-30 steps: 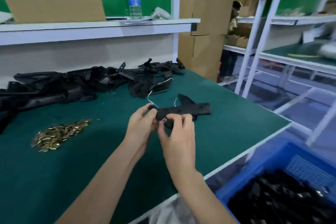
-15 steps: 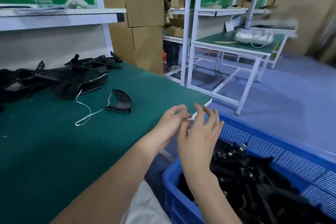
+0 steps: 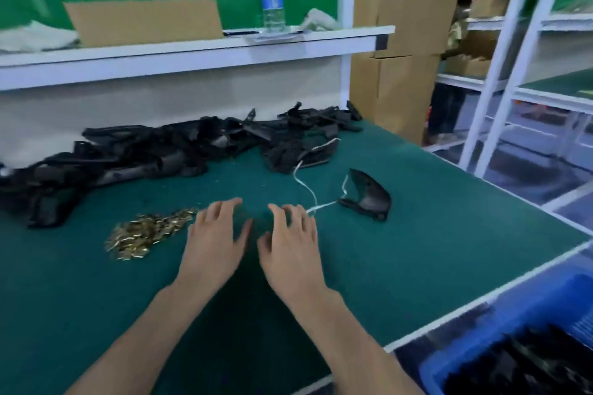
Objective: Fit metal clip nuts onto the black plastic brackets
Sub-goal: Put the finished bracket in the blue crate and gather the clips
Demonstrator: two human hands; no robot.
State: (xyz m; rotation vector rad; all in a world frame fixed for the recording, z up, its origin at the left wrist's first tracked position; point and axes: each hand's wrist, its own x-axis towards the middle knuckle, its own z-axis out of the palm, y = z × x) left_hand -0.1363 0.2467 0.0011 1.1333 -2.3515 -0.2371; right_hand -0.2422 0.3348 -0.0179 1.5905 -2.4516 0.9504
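brackets: the black plastic brackets are heaped in a long pile along the far side of the green table, right under the white shelf
clip nuts: little brassy pile of clip nuts on the mat, just left of the left hand and nearer than the bracket heap
loose bracket: one curved piece lies by itself to the right of the hands, with a white string trailing past it
hands: left hand and right hand side by side, palms down, fingers spread and relaxed, holding nothing; can't tell if they actually touch the mat
vs earlier: a second ago both hands had a bracket between them, half a second ago they were over the blue bin; now they're back above the table and that bracket is gone from them
edges: the table's white edge runs diagonally at near right, with the bin below it
open room: bare mat on the near side and to the right of the loose bracket
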